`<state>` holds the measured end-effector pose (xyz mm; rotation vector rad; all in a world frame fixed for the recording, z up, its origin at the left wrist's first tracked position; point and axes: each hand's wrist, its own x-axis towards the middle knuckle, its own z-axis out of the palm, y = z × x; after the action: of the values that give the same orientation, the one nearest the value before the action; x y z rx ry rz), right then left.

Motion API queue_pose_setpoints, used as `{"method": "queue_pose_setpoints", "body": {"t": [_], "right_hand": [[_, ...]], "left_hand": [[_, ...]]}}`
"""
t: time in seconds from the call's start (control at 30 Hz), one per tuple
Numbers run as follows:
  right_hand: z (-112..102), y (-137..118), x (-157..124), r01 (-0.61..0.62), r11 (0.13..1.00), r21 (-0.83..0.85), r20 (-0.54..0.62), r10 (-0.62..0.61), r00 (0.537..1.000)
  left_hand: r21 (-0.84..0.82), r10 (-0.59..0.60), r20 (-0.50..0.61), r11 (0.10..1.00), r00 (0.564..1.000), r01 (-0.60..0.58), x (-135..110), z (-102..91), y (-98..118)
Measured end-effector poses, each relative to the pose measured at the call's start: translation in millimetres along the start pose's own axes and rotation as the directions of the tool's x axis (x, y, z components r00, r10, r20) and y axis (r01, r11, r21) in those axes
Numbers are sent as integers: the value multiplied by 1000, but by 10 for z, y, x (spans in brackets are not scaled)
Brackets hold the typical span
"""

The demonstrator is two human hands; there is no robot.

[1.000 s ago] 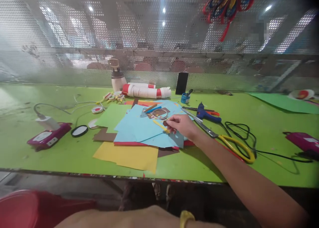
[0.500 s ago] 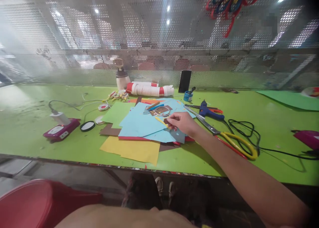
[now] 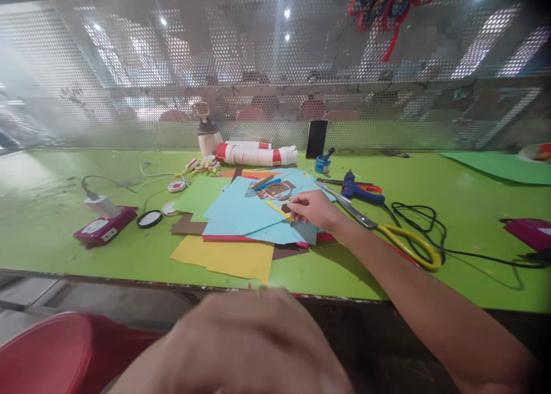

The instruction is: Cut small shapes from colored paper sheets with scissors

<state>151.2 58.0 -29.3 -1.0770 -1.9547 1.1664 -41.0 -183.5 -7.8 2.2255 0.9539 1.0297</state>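
Observation:
My right hand (image 3: 313, 209) is over the blue paper sheets (image 3: 241, 206), thumb and fingers pinched on a small brown paper piece (image 3: 285, 208). A narrow yellow strip (image 3: 276, 209) lies just left of those fingertips. Behind them are a round metal hoop (image 3: 279, 191) and a blue pen-like tool (image 3: 269, 183) on the pile. Close to the camera at the bottom, my left hand (image 3: 258, 342) looks large and smeared by motion. Its fingers cannot be made out. Big scissors with yellow handles (image 3: 411, 246) lie beside my right forearm.
A blue glue gun (image 3: 361, 190) with a black cable lies at right. Stacked paper cups (image 3: 256, 154), a phone (image 3: 316, 139) and a blue jar (image 3: 322, 164) stand behind. At left are a purple power strip (image 3: 105, 226) and a black-rimmed disc (image 3: 150, 218). A red stool (image 3: 51, 354) stands below.
My left hand has risen into view at the bottom centre, covering the table edge and the floor behind it. My right hand keeps its pinch over the paper. The view has shifted slightly.

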Motion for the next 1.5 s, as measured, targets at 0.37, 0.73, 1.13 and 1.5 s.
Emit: {"method": "queue_pose_setpoints", "body": {"t": [0.37,0.73,1.13,1.5], "right_hand": [[-3,-247,-182,-9,1000,23,289,2,957],[45,-136,-157,-34,999,-21,334,39,942],[48,-117,-133,-43,999,-17,292,46,955],[25,-194,-170,-45,998,37,327,31,945]], "left_hand": [[359,-371,-129,847,920,391,290,-468,-904],[410,-544,-570,462,616,786,43,-1286,-1347],[628,-663,-402,302,632,717,148,-1852,-1900],[591,-612,-525,238,592,771,143,-1926,-1932]]}}
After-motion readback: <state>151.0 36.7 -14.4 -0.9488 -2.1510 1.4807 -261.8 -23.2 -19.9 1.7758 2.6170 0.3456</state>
